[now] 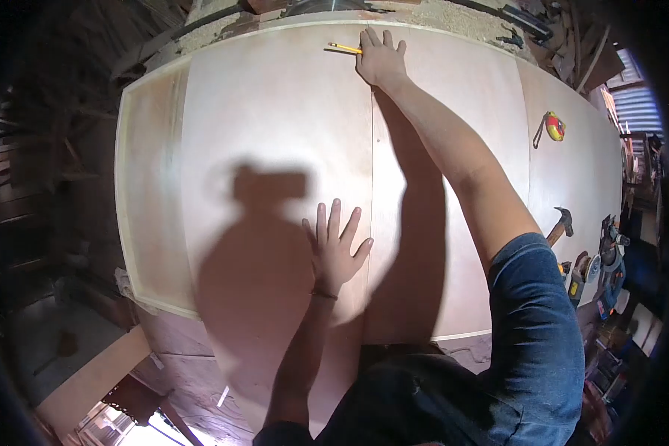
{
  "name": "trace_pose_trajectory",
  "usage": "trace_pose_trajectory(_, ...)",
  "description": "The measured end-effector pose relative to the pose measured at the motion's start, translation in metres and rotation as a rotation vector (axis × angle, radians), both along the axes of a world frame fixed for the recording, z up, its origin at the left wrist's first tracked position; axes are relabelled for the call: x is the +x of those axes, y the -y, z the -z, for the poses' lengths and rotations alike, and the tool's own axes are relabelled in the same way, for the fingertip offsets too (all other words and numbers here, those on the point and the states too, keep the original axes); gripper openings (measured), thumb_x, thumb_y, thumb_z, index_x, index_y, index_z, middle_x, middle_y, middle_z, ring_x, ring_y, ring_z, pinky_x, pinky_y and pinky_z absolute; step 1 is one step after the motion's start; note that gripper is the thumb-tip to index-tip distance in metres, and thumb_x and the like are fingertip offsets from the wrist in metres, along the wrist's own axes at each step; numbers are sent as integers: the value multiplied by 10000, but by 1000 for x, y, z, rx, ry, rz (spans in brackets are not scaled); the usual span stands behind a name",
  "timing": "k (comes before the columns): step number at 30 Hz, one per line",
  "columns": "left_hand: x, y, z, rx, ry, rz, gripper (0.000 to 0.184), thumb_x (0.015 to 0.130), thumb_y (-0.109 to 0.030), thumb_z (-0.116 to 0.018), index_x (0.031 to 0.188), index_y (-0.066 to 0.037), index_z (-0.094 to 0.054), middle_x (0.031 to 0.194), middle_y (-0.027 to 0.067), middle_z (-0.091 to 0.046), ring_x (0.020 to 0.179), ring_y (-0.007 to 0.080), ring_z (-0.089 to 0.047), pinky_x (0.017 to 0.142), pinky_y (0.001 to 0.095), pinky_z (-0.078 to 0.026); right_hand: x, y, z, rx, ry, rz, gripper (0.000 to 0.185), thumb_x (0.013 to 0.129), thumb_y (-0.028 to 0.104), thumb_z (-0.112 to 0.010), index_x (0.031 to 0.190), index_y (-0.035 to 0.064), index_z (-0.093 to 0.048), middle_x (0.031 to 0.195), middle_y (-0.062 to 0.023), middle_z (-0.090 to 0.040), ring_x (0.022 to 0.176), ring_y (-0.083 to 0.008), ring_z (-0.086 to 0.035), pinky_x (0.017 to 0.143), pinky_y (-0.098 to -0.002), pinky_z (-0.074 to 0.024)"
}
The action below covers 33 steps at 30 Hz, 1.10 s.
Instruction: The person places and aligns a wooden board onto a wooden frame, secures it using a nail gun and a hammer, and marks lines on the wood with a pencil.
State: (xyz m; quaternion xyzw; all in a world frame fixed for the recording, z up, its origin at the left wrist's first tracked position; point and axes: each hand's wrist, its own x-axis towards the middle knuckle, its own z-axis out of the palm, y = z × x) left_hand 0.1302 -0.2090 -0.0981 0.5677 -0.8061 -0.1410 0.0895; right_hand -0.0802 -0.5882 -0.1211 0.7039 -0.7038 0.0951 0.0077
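My left hand point(337, 256) is pressed flat on a pale wooden panel point(275, 97), fingers spread, holding nothing. At the far edge of the panel, my right hand point(380, 61) rests palm down with its fingers stretched forward. A yellow pencil point(344, 48) sticks out to the left from the thumb side of that hand, which appears to hold it; the pencil's other end is hidden. Between the hands, a thin dark seam line point(372, 163) runs from the far edge toward me.
On the panel's right lie a yellow-and-red tape measure point(554, 126), a claw hammer point(561, 226) and several power tools point(609, 256). Sawdust point(453, 16) and a saw blade point(333, 4) are beyond the far edge. A raised rim point(119, 178) borders the left side.
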Motion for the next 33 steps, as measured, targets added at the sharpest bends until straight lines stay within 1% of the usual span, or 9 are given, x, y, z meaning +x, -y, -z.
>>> trace_pose_trajectory(5,-1,0,-3,-44,66,4,656,950,-564,-637,1529,-269,-548,1693,163,-293,1566,459,-197,1193,764,-107,7,2,-1,18,-4,26,612,1018,295,-434,1584,69,-389,1689,-57,-338,1551,-401,-272,1196,-726,-205)
trace_pose_trajectory(8,-2,1,-2,-63,65,-11,637,967,-588,-598,1534,-305,-532,1688,123,-314,1552,446,-228,1167,779,-176,7,1,-3,12,-13,31,616,1019,302,-437,1586,64,-386,1688,-56,-339,1546,-402,-282,1190,-732,-208)
trace_pose_trajectory(11,-3,1,-6,-36,111,-16,630,978,-610,-566,1539,-325,-523,1693,113,-309,1558,431,-226,1176,766,-181,8,0,-3,13,-24,30,620,1019,308,-446,1586,65,-386,1686,-56,-343,1542,-403,-288,1187,-735,-210)
trace_pose_trajectory(14,-2,2,-10,-7,121,-6,634,972,-597,-584,1539,-319,-528,1708,132,-277,1570,441,-200,1196,753,-135,7,-1,-7,15,-25,30,620,1018,314,-456,1584,68,-389,1682,-54,-352,1541,-403,-290,1186,-734,-214)
trace_pose_trajectory(18,-2,-1,-6,-6,137,-7,634,987,-610,-553,1554,-332,-505,1716,125,-260,1575,431,-189,1199,749,-133,8,-2,-6,-20,-15,18,626,1017,332,-471,1581,70,-392,1673,-53,-368,1539,-402,-295,1179,-736,-221)
trace_pose_trajectory(24,-1,-1,-4,-3,166,6,635,1000,-629,-521,1563,-339,-489,1718,128,-251,1578,436,-171,1199,751,-123,18,-9,3,-82,-36,24,547,1033,241,-431,1546,54,-431,1654,-76,-395,1513,-410,-343,1148,-749,-264)
trace_pose_trajectory(26,-1,0,-3,-13,185,19,640,1001,-630,-516,1567,-334,-485,1715,136,-252,1576,444,-169,1199,752,-118,32,-26,7,-147,-39,4,494,1018,198,-423,1450,-13,-535,1589,-141,-472,1466,-416,-418,1115,-745,-307)
trace_pose_trajectory(28,0,3,-5,-9,165,21,644,998,-621,-529,1566,-319,-489,1713,144,-256,1573,450,-176,1197,753,-117,45,-61,13,-237,-50,-34,491,1004,201,-466,1418,-51,-550,1538,-198,-513,1446,-410,-447,1131,-707,-316)
trace_pose_trajectory(33,-1,0,-3,-57,100,13,654,987,-589,-569,1560,-281,-501,1707,154,-268,1562,459,-203,1190,753,-125,50,-115,5,-260,84,-86,543,952,219,-580,1397,-91,-542,1502,-244,-533,1432,-399,-464,1166,-581,-349)
